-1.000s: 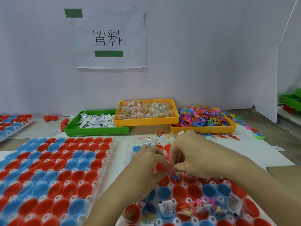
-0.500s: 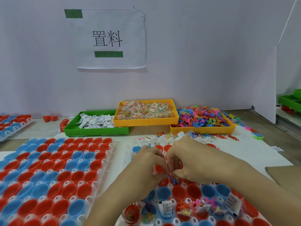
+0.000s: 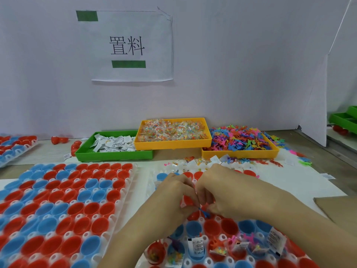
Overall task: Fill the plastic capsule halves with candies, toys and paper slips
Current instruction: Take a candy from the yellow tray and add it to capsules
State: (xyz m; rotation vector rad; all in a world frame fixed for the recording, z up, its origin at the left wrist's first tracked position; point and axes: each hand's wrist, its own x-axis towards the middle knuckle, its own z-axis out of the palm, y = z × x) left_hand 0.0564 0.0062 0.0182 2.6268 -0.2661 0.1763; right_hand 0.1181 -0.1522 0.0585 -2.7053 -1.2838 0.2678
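My left hand (image 3: 173,194) and my right hand (image 3: 218,192) meet over the right-hand capsule tray (image 3: 212,262). Both pinch a small blue toy (image 3: 204,212) whose tail sticks out below the fingers, just above a red capsule half (image 3: 194,216). Nearer to me, several red and blue halves hold a paper slip (image 3: 197,246), candy bags (image 3: 217,251) and coloured toys (image 3: 249,237). The left-hand tray (image 3: 125,200) carries rows of red and blue halves with nothing in them.
At the back stand a green bin (image 3: 114,154) of paper slips, a yellow bin (image 3: 173,145) of candy bags and a second yellow bin (image 3: 239,154) heaped with toys. Loose pieces (image 3: 201,162) lie between bins and hands. Cardboard (image 3: 336,207) sits at right; another tray (image 3: 15,149) far left.
Both hands stayed together over the same capsule, shifting slightly; the blue toy's tail still hangs below the fingers.
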